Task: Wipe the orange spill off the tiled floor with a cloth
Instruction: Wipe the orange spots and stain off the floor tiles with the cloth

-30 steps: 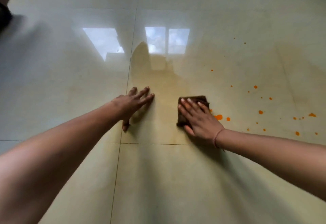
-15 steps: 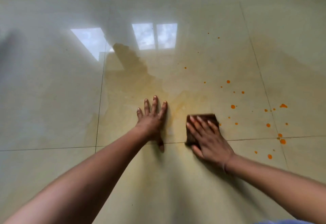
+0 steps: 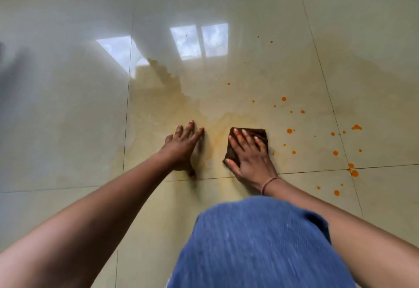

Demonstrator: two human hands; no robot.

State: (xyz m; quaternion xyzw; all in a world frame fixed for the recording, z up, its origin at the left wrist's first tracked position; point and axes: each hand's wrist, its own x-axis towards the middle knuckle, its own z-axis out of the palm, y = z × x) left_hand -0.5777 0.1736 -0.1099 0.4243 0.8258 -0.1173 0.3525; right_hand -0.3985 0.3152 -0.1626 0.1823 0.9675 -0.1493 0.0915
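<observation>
Mid-wipe, with the worst of the splatter not yet reached.

The right hand (image 3: pixel 250 158) lies flat, fingers spread, pressing a folded dark cloth (image 3: pixel 247 145) onto the tiled floor (image 3: pixel 68 129); the left hand (image 3: pixel 183 149) is splayed bare on the tile beside it as a prop. Orange drops (image 3: pixel 317 133) lie scattered to the cloth's right, a pale smear (image 3: pixel 215 133) between the hands. Next, I'd guess, the cloth must sweep rightward through those drops.

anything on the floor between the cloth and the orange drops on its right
Nothing visible does. The right hand presses the brown cloth flat, and only bare tiled floor lies between it and the nearest orange drops to its right.
</observation>
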